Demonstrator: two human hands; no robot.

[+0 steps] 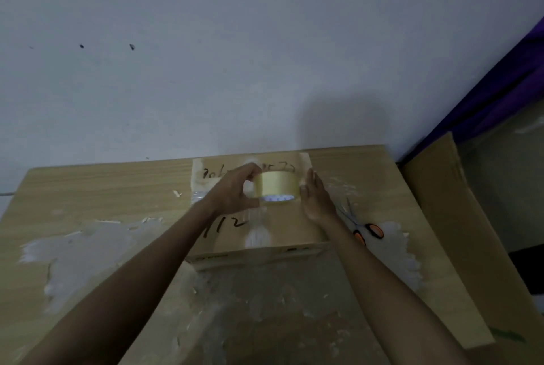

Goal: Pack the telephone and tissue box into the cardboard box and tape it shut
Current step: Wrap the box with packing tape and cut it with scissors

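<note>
Bare forearms, bare left hand [235,191], right hand [316,202]

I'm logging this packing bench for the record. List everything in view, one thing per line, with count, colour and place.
cardboard box: one, brown with black handwriting, flaps down, middle of the table
tape roll: one, pale yellow, held over the box's top
scissors: one pair, orange and black handles, on the table just right of the box
table: one, light wood grain with white scuffed patches, against the wall
cardboard sheet: one, brown, flat, along the table's right edge
cloth: one, purple, upper right corner
wall: one, grey-white, behind the table
left hand: one, grips the roll's left side
right hand: one, straight fingers against the roll's right side
</note>
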